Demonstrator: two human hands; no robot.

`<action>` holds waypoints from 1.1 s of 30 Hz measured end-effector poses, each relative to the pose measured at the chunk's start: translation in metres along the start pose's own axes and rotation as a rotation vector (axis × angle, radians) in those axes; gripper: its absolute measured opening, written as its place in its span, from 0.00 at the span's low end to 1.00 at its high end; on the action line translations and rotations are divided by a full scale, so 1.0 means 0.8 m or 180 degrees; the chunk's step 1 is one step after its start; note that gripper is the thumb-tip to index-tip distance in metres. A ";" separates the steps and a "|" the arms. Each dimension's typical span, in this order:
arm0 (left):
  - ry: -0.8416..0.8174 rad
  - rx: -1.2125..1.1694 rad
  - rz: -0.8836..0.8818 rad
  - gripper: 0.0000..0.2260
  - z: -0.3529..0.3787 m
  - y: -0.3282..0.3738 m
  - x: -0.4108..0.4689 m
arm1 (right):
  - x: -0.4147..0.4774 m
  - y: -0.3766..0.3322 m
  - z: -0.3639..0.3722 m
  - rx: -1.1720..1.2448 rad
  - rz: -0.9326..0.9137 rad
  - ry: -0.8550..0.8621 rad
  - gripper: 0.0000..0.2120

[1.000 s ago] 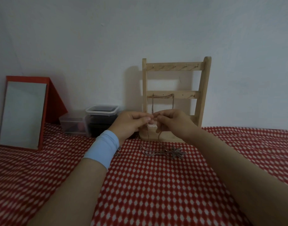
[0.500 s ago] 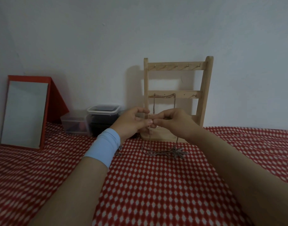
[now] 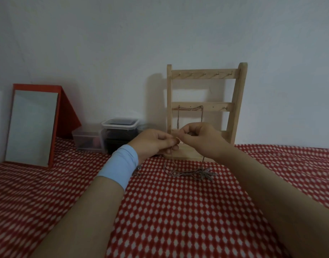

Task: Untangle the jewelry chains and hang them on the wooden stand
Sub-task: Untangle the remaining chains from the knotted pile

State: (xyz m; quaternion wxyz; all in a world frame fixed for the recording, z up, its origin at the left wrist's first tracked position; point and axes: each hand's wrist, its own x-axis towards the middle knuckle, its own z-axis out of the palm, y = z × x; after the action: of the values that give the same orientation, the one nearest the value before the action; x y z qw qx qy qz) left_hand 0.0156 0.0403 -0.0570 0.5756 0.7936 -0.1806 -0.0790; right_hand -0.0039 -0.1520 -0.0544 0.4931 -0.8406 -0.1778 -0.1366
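A wooden stand (image 3: 236, 101) with two rows of small hooks leans against the wall. One chain (image 3: 189, 108) hangs from its middle bar. My left hand (image 3: 154, 142), with a blue wristband, and my right hand (image 3: 201, 138) meet fingertip to fingertip in front of the stand's base, both pinching a thin silver chain (image 3: 182, 173). Two strands drop from my fingers to the cloth, where the rest lies in a heap with a leaf-shaped pendant (image 3: 206, 174). Another bit of chain (image 3: 137, 171) peeks out from under my left wrist.
A red and white patterned cloth (image 3: 178, 211) covers the surface. At the left stands a red-framed mirror (image 3: 31, 125). Two clear plastic boxes (image 3: 119, 135) sit against the wall, left of the stand.
My hands have stayed together on the chain, with only small finger movements. The right-hand strand now runs straighter down to the pendant.
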 end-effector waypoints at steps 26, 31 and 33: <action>0.1067 0.1605 0.1678 0.07 0.016 0.005 -0.005 | 0.010 0.008 -0.010 -0.0249 0.0739 -0.0414 0.19; 0.1024 0.1475 0.1633 0.08 0.020 0.001 -0.004 | 0.011 0.006 -0.015 0.0266 0.0813 -0.0419 0.12; 0.1134 0.1203 0.1539 0.07 0.024 -0.005 -0.002 | 0.010 0.005 -0.017 0.0386 0.0801 -0.0422 0.09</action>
State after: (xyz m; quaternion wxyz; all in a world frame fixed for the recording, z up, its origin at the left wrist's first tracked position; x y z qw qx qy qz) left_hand 0.0083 0.0251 -0.0674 0.4430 0.8217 -0.2715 0.2340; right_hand 0.0044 -0.1641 -0.0475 0.5433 -0.8321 -0.1111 -0.0069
